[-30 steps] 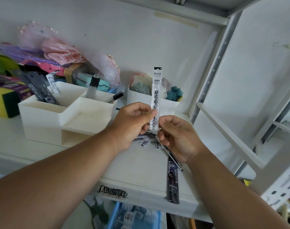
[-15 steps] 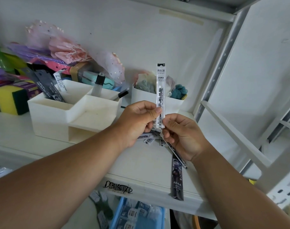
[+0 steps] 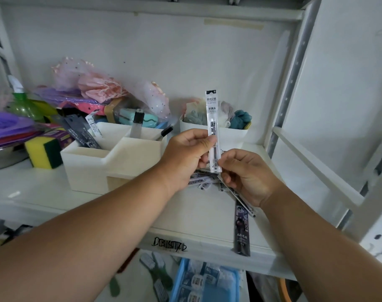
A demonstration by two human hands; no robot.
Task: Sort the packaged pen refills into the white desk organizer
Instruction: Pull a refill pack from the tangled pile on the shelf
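Note:
I hold a clear packaged pen refill [image 3: 212,114] upright above the shelf. My left hand [image 3: 185,153] pinches its middle between thumb and fingers. My right hand [image 3: 244,173] pinches its lower end. Under my hands lies a loose pile of refill packs [image 3: 202,182], and a dark pack [image 3: 242,229] reaches over the shelf's front edge. The white desk organizer [image 3: 111,162] stands to the left of my hands, with several refill packs [image 3: 81,131] standing in its rear compartments.
A white bin [image 3: 233,134] of cloth items stands behind my hands. A yellow-green sponge [image 3: 43,152], purple and pink packages and a green bottle crowd the left. The white rack's post and diagonal brace [image 3: 312,164] stand on the right. A blue tray [image 3: 205,280] sits below.
The refill and both hands stay together in the same hold. The view has shifted, so the organizer and shelf clutter appear further right and more of the left side shows.

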